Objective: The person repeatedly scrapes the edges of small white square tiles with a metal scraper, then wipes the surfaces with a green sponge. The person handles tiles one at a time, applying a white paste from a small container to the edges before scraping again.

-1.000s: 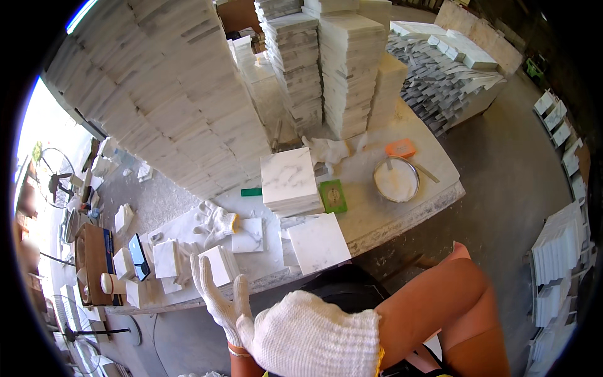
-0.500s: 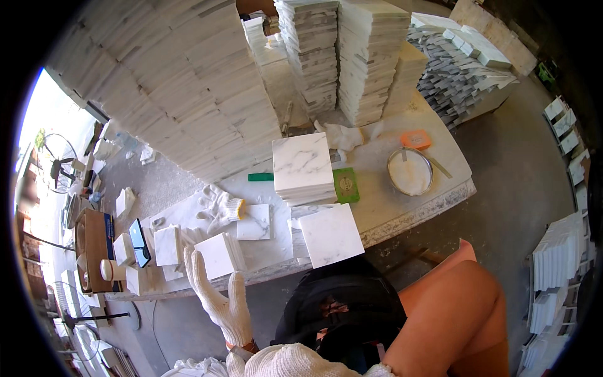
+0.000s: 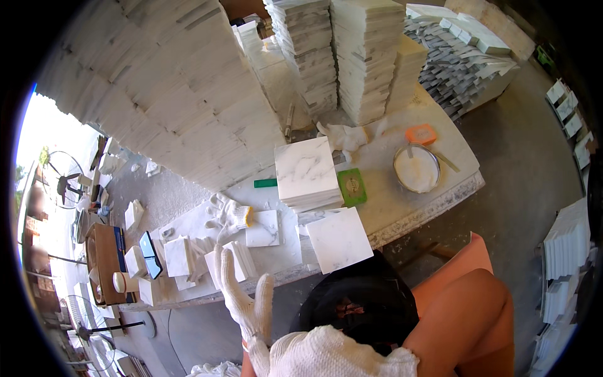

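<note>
Towering along the far side of the workbench (image 3: 433, 188) are stacked marble tiles (image 3: 169, 100). Nearer, a loose square tile (image 3: 339, 239) lies flat at the bench's near edge (turned slightly, no clear long axis), beside a short tile stack (image 3: 308, 173). The left hand (image 3: 245, 301), in a white knit glove, is raised with fingers spread upward, holding nothing. The right hand (image 3: 339, 355) shows only its gloved back; its grip cannot be told.

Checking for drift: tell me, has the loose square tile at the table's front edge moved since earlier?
No. The square tile stays beside the tile stack; only the camera shifted.
</note>
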`<state>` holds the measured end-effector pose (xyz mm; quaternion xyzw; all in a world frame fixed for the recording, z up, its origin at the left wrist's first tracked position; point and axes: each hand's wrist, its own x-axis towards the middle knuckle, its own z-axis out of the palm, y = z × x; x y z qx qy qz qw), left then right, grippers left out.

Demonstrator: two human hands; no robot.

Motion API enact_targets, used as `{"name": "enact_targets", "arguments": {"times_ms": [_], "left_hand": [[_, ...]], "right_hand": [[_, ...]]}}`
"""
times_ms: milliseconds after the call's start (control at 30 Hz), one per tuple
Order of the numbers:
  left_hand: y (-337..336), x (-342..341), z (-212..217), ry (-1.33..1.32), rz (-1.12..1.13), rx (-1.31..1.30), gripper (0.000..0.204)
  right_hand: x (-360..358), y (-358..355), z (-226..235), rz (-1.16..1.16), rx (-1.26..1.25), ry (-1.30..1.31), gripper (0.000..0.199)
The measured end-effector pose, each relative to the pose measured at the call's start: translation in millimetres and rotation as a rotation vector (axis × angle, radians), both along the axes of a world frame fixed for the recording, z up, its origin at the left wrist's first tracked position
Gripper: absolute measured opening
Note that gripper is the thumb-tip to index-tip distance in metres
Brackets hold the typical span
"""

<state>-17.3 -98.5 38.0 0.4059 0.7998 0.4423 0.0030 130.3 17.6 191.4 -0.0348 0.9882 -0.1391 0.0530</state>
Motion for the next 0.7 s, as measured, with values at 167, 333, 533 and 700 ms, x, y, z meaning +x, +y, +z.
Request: {"name": "enact_targets", "arguments": {"times_ms": [167,333,533,700], "left_hand": [[43,19,2,0.102,-0.365,-0.17,0.091],[89,39,3,0.22,-0.566,-0.374,0.105],[120,49,-8,0.306,-0.54,-0.445,0.102],[126,46,-11,0.272,-0.53,-0.299,0.095]], "right_hand": [[54,75,-7,-0.292,-0.093,0.04,0.049],[120,127,-109,-0.994,-0.608,0.28,0.048],[161,150,-161,-1.333,-0.951,0.295,0.027],[165,174,-177,-1.289,-0.898,0.323,0.026]]}}
